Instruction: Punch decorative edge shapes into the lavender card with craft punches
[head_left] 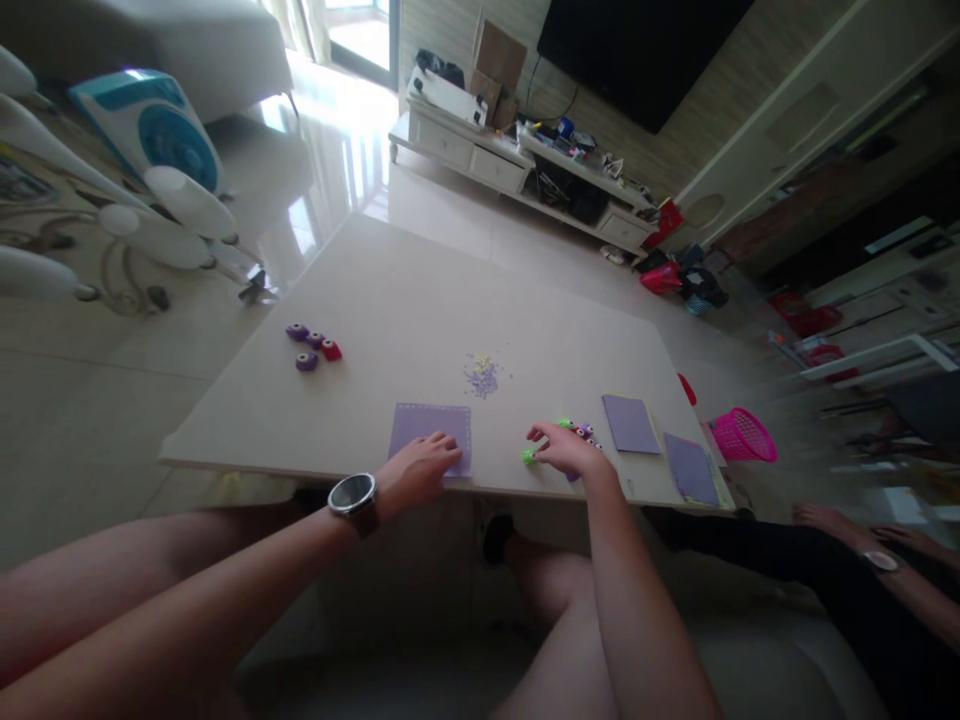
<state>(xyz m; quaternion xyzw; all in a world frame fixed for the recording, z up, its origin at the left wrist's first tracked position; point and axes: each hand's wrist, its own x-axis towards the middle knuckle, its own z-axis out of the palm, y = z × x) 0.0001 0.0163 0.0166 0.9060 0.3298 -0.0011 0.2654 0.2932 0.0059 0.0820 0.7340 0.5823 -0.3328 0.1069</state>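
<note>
My left hand (429, 458) lies flat with fingers stretched on a sheet of purple paper (405, 427) at the table's near edge. Small punched shapes run along the sheet's top and right edges. By the fingertips of my right hand (562, 447) is a green craft punch (529, 457); the fingers are apart, and no firm grip on it shows. Several more craft punches (587, 431), purple, red and green, cluster beside and partly behind that hand. Beyond the sheet lies a pile of purple and yellow paper confetti (482, 375).
Purple and red craft punches (306, 361) stand on the left of the white table (390, 300). Stacks of purple paper (631, 424) and more purple sheets (691, 470) lie at the right. A pink basket (742, 435) is beyond the right edge; another person's arm (847, 530) is nearby.
</note>
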